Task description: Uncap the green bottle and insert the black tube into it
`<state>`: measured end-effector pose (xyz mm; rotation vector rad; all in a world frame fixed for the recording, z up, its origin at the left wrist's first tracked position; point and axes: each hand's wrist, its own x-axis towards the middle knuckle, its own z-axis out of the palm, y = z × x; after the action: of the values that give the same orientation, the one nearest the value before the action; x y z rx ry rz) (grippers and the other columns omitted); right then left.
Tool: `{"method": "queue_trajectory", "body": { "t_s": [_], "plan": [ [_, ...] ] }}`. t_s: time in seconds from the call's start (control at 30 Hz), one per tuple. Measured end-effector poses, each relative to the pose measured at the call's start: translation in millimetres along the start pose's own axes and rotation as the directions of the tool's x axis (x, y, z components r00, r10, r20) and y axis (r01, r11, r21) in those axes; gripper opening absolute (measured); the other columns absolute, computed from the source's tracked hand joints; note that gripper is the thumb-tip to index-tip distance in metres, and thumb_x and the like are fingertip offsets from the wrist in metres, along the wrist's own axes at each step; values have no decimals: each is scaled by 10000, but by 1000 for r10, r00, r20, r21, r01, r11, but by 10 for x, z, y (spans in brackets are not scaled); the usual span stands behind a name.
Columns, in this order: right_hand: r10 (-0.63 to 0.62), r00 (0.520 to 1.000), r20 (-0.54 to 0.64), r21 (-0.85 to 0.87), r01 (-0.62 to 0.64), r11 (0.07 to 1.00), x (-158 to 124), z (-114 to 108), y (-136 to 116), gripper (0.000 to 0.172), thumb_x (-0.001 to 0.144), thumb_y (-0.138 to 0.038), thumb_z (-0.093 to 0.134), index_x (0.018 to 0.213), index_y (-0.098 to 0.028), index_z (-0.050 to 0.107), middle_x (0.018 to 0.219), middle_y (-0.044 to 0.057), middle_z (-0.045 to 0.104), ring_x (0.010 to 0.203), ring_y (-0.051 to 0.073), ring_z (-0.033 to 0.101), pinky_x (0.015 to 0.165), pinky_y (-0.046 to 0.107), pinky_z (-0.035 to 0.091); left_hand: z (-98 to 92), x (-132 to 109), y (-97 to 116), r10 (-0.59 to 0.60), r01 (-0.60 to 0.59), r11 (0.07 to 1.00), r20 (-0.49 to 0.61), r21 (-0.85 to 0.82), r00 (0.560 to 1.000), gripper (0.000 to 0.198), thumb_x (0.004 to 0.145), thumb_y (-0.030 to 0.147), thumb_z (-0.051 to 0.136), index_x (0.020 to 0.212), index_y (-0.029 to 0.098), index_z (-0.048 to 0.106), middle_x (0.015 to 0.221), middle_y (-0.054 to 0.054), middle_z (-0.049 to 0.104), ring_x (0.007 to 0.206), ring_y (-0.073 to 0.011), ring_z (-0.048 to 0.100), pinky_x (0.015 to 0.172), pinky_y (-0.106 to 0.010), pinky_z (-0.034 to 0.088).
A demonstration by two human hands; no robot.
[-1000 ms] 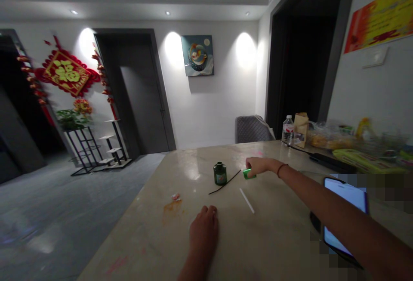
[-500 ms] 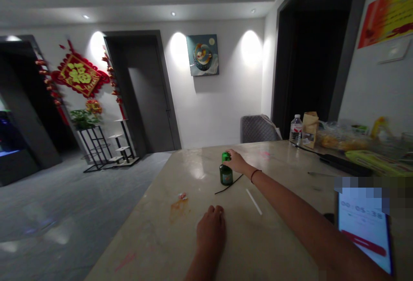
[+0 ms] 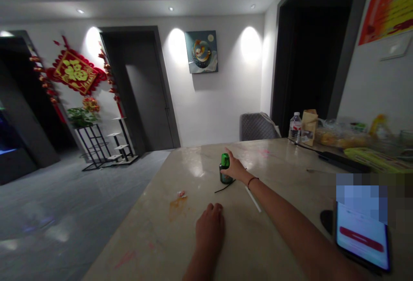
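Observation:
The small green bottle (image 3: 225, 178) stands upright on the stone-look table (image 3: 161, 238), its bright green cap (image 3: 225, 158) on top. My right hand (image 3: 237, 169) is at the bottle's right side, thumb across the front of the body and index finger stretched up beside the cap, the fingers apart. Nearer to me, my left hand (image 3: 210, 225) rests on the tabletop with its fingers curled together and nothing visible in them. A thin black strip (image 3: 222, 189) lies at the foot of the bottle, and a white stick (image 3: 253, 199) lies under my right forearm.
A lit phone (image 3: 361, 238) lies at the right beside a dark round object (image 3: 327, 220). Farther back are a water bottle (image 3: 294, 127), a paper bag (image 3: 309, 127), plastic-wrapped items and a black case (image 3: 342, 162). A chair (image 3: 258, 127) stands beyond the table. An orange stain marks the tabletop.
My right hand has come off the cap and spread, its thumb now lower on the bottle and its index finger raised. My left hand has stayed almost still. The view has shifted slightly.

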<state>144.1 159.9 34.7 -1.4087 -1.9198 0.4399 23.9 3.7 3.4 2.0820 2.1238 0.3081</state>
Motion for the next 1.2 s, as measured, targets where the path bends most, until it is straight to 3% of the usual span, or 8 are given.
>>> {"method": "queue_trajectory", "body": {
  "t_s": [0.13, 0.23, 0.37, 0.53, 0.6, 0.83, 1.03, 1.2],
  "plan": [
    [22, 999, -44, 111, -17, 994, -121, -100, -13, 945, 578, -222, 686, 1360, -217, 155, 908, 47, 611, 755, 177, 588, 690, 272, 444, -2, -2, -16, 3, -5, 998, -30, -59, 1000, 268, 847, 240, 326, 1037, 251, 515, 1018, -20, 580, 893, -137, 578, 731, -239, 401],
    [-20, 999, -27, 223, 26, 974, -250, -251, -62, 980, 565, -219, 700, 1366, -236, 135, 928, 40, 596, 765, 167, 575, 699, 278, 449, 54, 37, -72, -45, 7, 974, -164, -227, 985, 286, 816, 280, 397, 1091, 265, 476, 999, -12, 574, 868, -137, 582, 729, -250, 426],
    [-153, 986, 61, 319, 126, 939, -458, -478, -173, 1006, 544, -221, 724, 1368, -221, 148, 943, 47, 585, 816, 173, 567, 750, 304, 445, 223, 157, -118, -111, -140, 805, -378, -577, 919, 550, 722, 373, 525, 1209, 198, 340, 1152, -88, 505, 939, -193, 571, 781, -348, 467],
    [-300, 919, 254, 432, 169, 886, -702, -603, -271, 1012, 528, -239, 752, 1361, -214, 177, 1002, 65, 579, 902, 191, 564, 786, 312, 452, 302, 197, 42, -115, -156, 539, -256, -828, 960, 803, 625, 289, 635, 1289, 243, 187, 1353, -136, 349, 1074, -216, 533, 857, -357, 449],
    [-331, 890, 312, 477, 154, 865, -765, -602, -274, 1006, 518, -256, 765, 1352, -204, 204, 1032, 78, 571, 933, 200, 559, 800, 316, 455, 252, 159, 129, -91, -157, 467, -224, -870, 970, 807, 630, 250, 634, 1292, 235, 173, 1313, -132, 415, 1051, -201, 549, 864, -338, 446],
    [-327, 864, 382, 592, 42, 805, -844, -623, -253, 872, 505, -234, 783, 1258, -176, 348, 1130, 93, 542, 1008, 206, 546, 871, 331, 440, 146, 86, 201, -32, -190, 502, -238, -844, 971, 574, 626, 283, 648, 1132, 178, 398, 1076, -82, 595, 984, -214, 567, 862, -347, 434],
    [-441, 746, 498, 653, 12, 757, -909, -743, -324, 529, 665, -313, 685, 1136, -156, 505, 1119, 80, 573, 1055, 205, 530, 947, 350, 384, 166, 87, 163, -72, -187, 423, -239, -886, 968, 564, 586, 288, 685, 1078, 177, 434, 1020, -72, 607, 956, -226, 573, 848, -355, 428],
    [-435, 716, 545, 636, -15, 772, -925, -925, -335, 456, 737, -413, 601, 1119, -169, 547, 1150, 80, 571, 1117, 212, 491, 976, 353, 342, 135, 80, 156, -126, -162, 414, -232, -896, 964, 582, 555, 285, 703, 1064, 171, 444, 998, -74, 611, 936, -236, 579, 834, -356, 428]
  ]
}}
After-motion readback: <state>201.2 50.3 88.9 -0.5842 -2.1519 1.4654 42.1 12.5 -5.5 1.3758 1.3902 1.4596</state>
